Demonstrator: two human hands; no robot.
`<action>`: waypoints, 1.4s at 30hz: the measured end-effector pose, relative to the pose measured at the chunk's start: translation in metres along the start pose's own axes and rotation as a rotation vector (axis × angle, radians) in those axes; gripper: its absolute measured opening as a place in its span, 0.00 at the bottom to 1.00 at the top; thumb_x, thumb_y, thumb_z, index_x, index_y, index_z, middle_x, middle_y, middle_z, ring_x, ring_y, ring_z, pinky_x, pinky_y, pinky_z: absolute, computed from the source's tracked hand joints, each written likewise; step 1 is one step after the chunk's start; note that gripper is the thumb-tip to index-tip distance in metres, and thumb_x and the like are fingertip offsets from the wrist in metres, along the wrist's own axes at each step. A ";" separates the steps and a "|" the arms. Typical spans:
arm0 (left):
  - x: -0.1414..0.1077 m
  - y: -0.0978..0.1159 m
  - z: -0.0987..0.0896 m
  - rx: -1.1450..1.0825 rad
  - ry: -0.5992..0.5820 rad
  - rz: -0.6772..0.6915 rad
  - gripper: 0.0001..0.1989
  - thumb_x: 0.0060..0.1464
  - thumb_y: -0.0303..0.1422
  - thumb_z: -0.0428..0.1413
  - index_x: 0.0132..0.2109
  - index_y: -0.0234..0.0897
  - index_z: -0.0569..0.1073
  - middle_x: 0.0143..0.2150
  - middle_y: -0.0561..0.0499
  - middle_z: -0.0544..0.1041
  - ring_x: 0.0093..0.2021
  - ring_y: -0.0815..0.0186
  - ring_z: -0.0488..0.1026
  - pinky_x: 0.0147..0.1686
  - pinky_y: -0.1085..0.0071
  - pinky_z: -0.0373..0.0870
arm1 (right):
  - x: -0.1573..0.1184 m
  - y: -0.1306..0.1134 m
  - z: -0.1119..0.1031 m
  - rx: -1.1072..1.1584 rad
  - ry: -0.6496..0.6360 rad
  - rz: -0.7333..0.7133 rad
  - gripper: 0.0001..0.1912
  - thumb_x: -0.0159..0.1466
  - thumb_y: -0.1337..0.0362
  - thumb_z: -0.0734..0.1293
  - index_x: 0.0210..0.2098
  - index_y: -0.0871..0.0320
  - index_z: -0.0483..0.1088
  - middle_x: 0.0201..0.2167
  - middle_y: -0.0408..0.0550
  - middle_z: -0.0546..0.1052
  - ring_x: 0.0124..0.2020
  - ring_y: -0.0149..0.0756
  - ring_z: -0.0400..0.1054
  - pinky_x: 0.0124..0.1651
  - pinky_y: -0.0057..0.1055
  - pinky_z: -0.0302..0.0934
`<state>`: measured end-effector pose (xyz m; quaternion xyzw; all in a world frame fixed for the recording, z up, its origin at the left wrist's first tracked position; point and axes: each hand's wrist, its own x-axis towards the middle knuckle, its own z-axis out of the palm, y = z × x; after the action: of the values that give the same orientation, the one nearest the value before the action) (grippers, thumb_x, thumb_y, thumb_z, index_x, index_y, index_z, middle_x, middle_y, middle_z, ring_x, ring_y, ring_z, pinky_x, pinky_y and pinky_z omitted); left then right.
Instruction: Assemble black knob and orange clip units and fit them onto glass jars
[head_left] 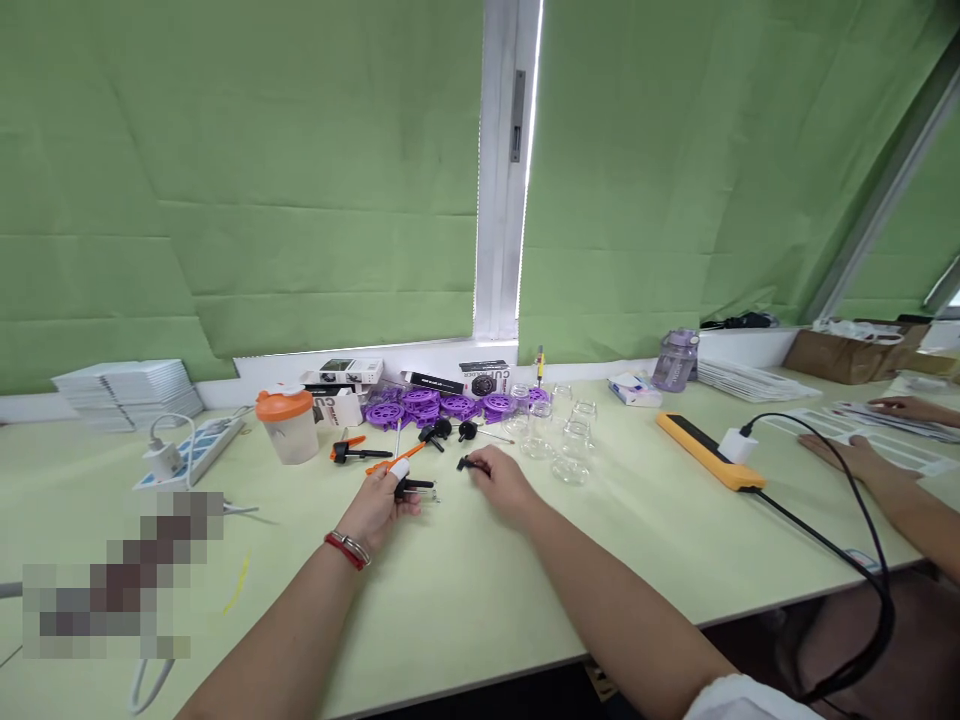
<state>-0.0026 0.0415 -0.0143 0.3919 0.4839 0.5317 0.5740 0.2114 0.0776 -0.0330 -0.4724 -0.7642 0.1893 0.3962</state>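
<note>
My left hand (373,512) is closed around a black clamp-like plastic part (415,487) with a clear or shiny end. A white piece (400,468) shows at its thumb; whether it is part of the held thing I cannot tell. To the right, my right hand (506,484) pinches a small black plastic piece (466,463), held apart from the left hand's part. Just beyond the hands lie a black-and-orange part (352,452), an orange strip (405,458), black round-headed parts (442,430) and a thin metal rod (495,437).
Purple spoked plastic rings (420,408) lie along the wall before cup holder boxes (484,380). An orange-lidded cup (289,428) stands left, several clear glasses (574,440) right. An orange power strip (705,452) trails a black cable. Another person's hand (847,460) rests far right.
</note>
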 end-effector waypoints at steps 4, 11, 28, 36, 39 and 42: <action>-0.004 0.002 0.005 0.003 -0.010 0.000 0.09 0.54 0.36 0.55 0.34 0.38 0.62 0.23 0.56 0.67 0.21 0.69 0.69 0.21 0.70 0.70 | -0.010 -0.018 0.014 0.064 -0.142 -0.123 0.08 0.59 0.72 0.62 0.36 0.57 0.71 0.36 0.46 0.69 0.39 0.34 0.64 0.45 0.31 0.58; -0.007 0.002 0.009 0.019 -0.045 0.010 0.09 0.55 0.36 0.54 0.34 0.38 0.62 0.22 0.56 0.67 0.21 0.68 0.69 0.21 0.70 0.68 | -0.012 -0.024 0.019 0.096 -0.171 -0.172 0.09 0.58 0.76 0.61 0.35 0.58 0.69 0.36 0.46 0.68 0.38 0.33 0.64 0.44 0.31 0.58; -0.005 -0.006 0.008 0.062 -0.057 0.072 0.19 0.34 0.24 0.62 0.35 0.36 0.63 0.30 0.57 0.68 0.25 0.73 0.68 0.28 0.72 0.66 | -0.015 -0.024 0.023 0.061 -0.187 -0.144 0.10 0.60 0.75 0.60 0.37 0.57 0.69 0.35 0.46 0.70 0.38 0.34 0.64 0.43 0.32 0.57; -0.004 -0.009 0.009 0.102 -0.018 0.079 0.17 0.35 0.24 0.58 0.34 0.36 0.62 0.29 0.57 0.68 0.24 0.73 0.68 0.30 0.72 0.64 | -0.018 -0.027 0.025 0.041 -0.180 -0.131 0.10 0.59 0.75 0.61 0.37 0.57 0.68 0.36 0.47 0.69 0.39 0.35 0.64 0.43 0.32 0.57; -0.004 -0.009 0.010 0.087 -0.016 0.081 0.17 0.34 0.23 0.58 0.34 0.36 0.62 0.29 0.57 0.67 0.25 0.73 0.68 0.31 0.71 0.65 | -0.018 -0.028 0.025 0.052 -0.176 -0.137 0.10 0.59 0.75 0.60 0.37 0.57 0.68 0.35 0.47 0.69 0.38 0.35 0.63 0.43 0.32 0.57; -0.004 -0.009 0.010 0.090 -0.012 0.086 0.17 0.34 0.23 0.59 0.33 0.36 0.62 0.29 0.57 0.68 0.26 0.73 0.68 0.33 0.70 0.67 | -0.017 -0.027 0.025 0.079 -0.183 -0.128 0.10 0.58 0.76 0.61 0.36 0.57 0.68 0.35 0.46 0.69 0.37 0.34 0.63 0.42 0.31 0.57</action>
<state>0.0093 0.0372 -0.0201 0.4409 0.4866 0.5313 0.5354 0.1805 0.0513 -0.0376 -0.3872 -0.8178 0.2361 0.3544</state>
